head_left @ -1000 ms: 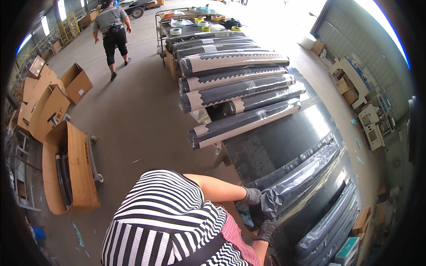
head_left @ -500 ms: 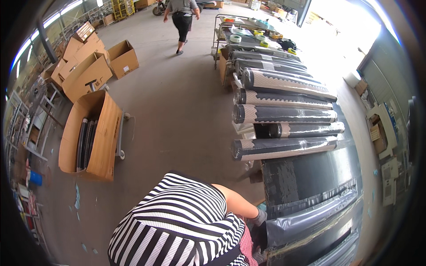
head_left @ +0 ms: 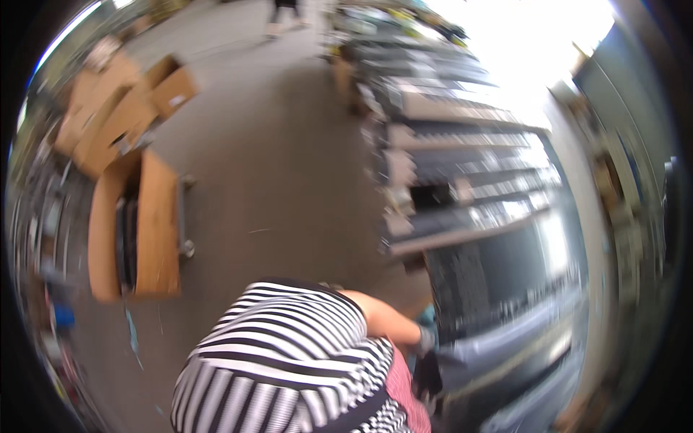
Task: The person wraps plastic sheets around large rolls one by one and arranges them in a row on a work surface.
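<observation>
The picture is blurred by motion. My striped shirt fills the lower middle. My bare left forearm reaches right from it, and my gloved left hand (head_left: 425, 339) grips the end of a large dark roll wrapped in clear plastic (head_left: 505, 346) at the lower right. Just below it a dark shape looks like my gloved right hand (head_left: 431, 377), pressed against the same wrapped roll; its grip is too blurred to read.
Several grey and black rolled mats (head_left: 462, 195) are stacked beyond the wrapped roll. A low wooden cart (head_left: 155, 224) holding dark items stands on the concrete floor at left, with open cardboard boxes (head_left: 123, 101) behind it. Another person (head_left: 281, 11) walks away at the top.
The view has swung and blurred, shifting the cart and boxes toward the middle. My hands stay at the end of the wrapped roll. The other person has walked farther off.
</observation>
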### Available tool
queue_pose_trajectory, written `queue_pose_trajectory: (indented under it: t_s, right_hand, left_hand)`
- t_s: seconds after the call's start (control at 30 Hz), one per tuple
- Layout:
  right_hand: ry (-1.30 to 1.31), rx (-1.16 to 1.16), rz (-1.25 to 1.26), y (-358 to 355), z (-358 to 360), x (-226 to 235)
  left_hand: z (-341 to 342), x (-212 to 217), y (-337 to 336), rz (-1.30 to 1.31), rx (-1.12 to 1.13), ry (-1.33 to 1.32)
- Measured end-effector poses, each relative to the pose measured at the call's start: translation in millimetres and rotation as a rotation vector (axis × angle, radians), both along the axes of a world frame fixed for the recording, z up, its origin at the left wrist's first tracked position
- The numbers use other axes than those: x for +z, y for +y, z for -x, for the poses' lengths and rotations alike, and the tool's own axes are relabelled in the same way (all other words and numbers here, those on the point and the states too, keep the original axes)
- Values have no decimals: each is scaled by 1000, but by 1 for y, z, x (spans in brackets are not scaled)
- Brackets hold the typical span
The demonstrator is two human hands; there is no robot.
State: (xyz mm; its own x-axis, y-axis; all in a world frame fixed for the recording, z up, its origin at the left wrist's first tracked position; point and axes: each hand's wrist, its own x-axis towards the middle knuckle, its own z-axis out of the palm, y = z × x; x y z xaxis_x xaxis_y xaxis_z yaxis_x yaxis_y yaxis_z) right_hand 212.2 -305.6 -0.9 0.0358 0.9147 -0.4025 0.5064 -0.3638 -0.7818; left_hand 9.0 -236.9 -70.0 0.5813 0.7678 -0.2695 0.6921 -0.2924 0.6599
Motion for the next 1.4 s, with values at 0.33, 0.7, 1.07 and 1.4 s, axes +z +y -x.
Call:
queue_pose_trajectory:
  t_s: [0.33,0.7,1.07,1.4]
  right_hand:
    - [-17,45,255,-48,-13,40]
    - [-512,373,-573,10,74,7]
    - [-237,-263,-366,-101,2,-35]
    - [-567,-14,337,-238,-121,-140]
  left_hand:
    - [46,-4,-16,699,366,-539]
    - [51,13,-18,740,248,-601]
    - [63,27,-17,701,273,-423]
    - [47,88,53,-828,-580,120]
